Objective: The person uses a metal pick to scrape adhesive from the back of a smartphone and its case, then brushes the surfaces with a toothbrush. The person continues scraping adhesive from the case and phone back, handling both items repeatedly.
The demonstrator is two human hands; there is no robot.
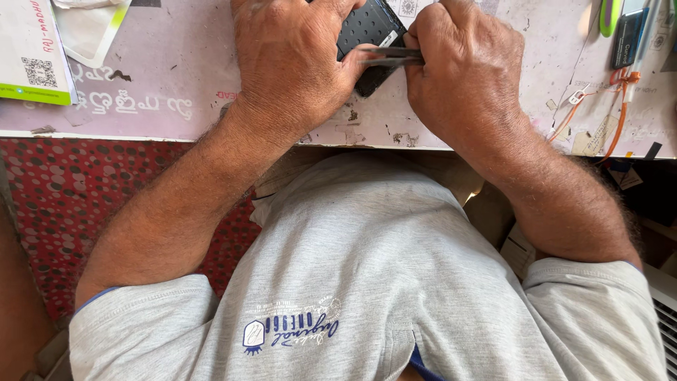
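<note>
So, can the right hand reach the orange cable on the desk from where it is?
Probably yes: the orange cable lies apart to the side of the right hand, with bare desk between; but the hand is holding tweezers.

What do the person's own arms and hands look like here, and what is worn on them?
Both the left hand and right hand are bare: no gloves, and no rings or watch in view. The forearms are bare and hairy. Short light grey T-shirt sleeves with thin blue edging cover the upper arms.
</note>
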